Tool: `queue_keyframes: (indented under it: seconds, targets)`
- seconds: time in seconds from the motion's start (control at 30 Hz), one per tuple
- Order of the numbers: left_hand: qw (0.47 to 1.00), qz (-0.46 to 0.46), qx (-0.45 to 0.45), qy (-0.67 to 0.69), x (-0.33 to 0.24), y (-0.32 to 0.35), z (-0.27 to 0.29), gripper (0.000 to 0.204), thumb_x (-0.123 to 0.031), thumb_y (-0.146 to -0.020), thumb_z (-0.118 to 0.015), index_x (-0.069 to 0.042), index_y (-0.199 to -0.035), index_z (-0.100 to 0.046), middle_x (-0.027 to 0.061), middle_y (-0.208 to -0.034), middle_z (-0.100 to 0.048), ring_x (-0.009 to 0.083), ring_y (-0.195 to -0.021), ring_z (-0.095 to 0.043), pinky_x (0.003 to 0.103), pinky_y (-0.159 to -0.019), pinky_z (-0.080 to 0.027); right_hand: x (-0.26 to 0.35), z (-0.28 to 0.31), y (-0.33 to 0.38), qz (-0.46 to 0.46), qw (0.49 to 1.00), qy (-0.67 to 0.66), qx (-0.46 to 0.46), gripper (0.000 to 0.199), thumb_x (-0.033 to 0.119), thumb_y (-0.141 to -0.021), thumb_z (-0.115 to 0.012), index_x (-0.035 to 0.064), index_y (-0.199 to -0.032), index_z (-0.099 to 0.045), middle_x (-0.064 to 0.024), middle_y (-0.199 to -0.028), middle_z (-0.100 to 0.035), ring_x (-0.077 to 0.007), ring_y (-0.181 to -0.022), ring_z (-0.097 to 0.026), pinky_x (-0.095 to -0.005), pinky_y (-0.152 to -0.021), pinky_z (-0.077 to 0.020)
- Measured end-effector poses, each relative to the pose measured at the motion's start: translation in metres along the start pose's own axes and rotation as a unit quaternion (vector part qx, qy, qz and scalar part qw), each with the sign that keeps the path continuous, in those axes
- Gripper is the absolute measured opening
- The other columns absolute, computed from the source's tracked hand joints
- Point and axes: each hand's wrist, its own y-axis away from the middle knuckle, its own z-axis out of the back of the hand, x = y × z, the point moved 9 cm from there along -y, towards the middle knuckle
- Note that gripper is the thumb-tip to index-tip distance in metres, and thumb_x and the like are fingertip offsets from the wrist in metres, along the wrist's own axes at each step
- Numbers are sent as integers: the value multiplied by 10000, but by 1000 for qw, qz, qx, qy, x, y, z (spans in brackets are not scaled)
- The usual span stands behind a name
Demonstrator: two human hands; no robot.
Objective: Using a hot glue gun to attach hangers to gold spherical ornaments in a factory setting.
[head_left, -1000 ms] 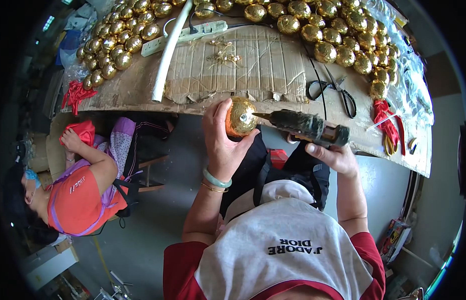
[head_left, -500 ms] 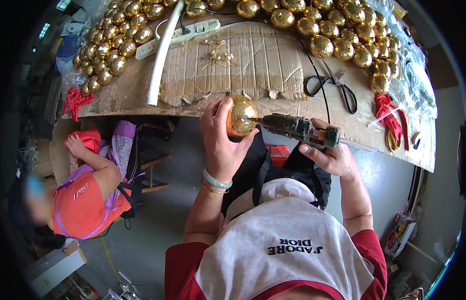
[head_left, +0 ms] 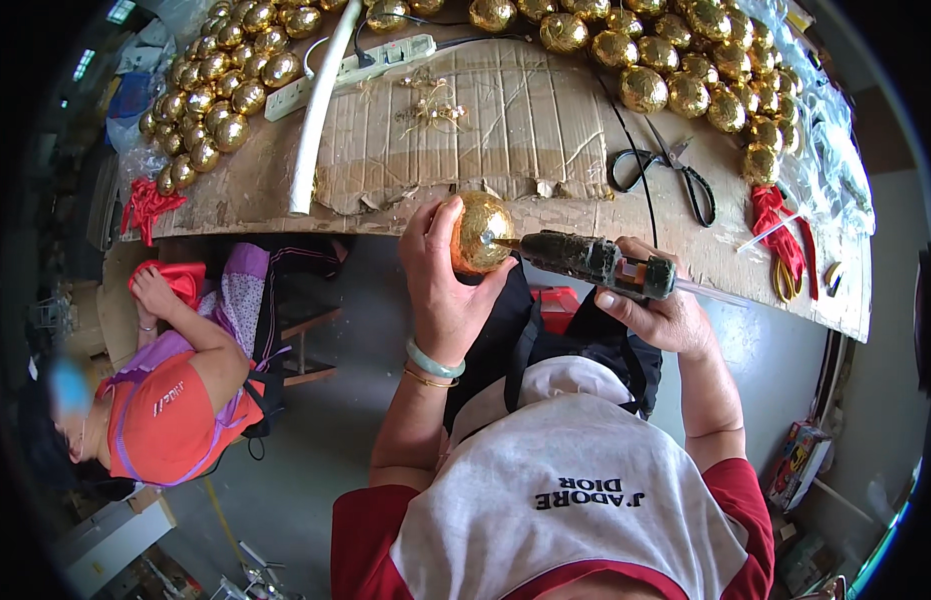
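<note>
My left hand (head_left: 440, 275) grips a gold foil ball (head_left: 480, 232) just below the table's front edge. My right hand (head_left: 657, 315) holds a dark glue gun (head_left: 590, 262) level, with its nozzle touching the right side of the ball. A clear glue stick pokes out of the gun's back end toward the right. A black cord runs from the gun up across the table.
The wooden table (head_left: 245, 190) carries a sheet of cardboard (head_left: 485, 120), several gold balls (head_left: 685, 85), a white tube (head_left: 318, 110), a power strip (head_left: 355, 72), black scissors (head_left: 675, 170) and red ribbons (head_left: 780, 225). Another person (head_left: 175, 390) sits low at my left handling red ribbon.
The ball and glue gun have stayed together at the table edge. The person on the left shifted their hands slightly.
</note>
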Motion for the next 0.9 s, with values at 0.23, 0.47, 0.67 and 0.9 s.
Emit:
queue_keyframes:
  seconds: [0.23,0.47,0.67,0.9]
  targets:
    - [1000,6,6,-13,1,0,-2,829,-101,-617,-847,-65,-1332,-429,170,-1268,-449,346,-1169,-443,438,-1001,-369,-11,-3,4,-23,999,-40,1,245,214,-856,-693,-12,-879,-600,-84,-832,-578,-200,-758,-573,-324,-677,-466]
    - [997,60,-13,49,12,6,-1,812,-86,-625,-849,-37,-1318,-432,162,-1261,-460,327,-1161,-469,414,-998,-395,-69,-10,8,-119,948,-291,-44,321,191,-886,-674,1,-1130,-593,-85,-1014,-667,-136,-841,-599,-302,-745,-494]
    - [998,35,16,56,-2,8,-7,797,-110,-625,-860,-18,-1297,-443,153,-1219,-497,293,-1119,-515,386,-969,-426,-135,-10,-10,-289,825,-460,-154,306,285,-949,-570,-18,-985,-578,-130,-986,-671,-176,-779,-633,-288,-697,-520]
    - [995,42,59,66,-3,25,-21,804,-100,-612,-859,-12,-1292,-440,177,-1251,-488,333,-1155,-500,407,-994,-418,-182,4,4,-323,915,-218,-108,419,357,-940,-586,-61,-943,-613,-109,-854,-669,-181,-738,-667,-296,-671,-532]
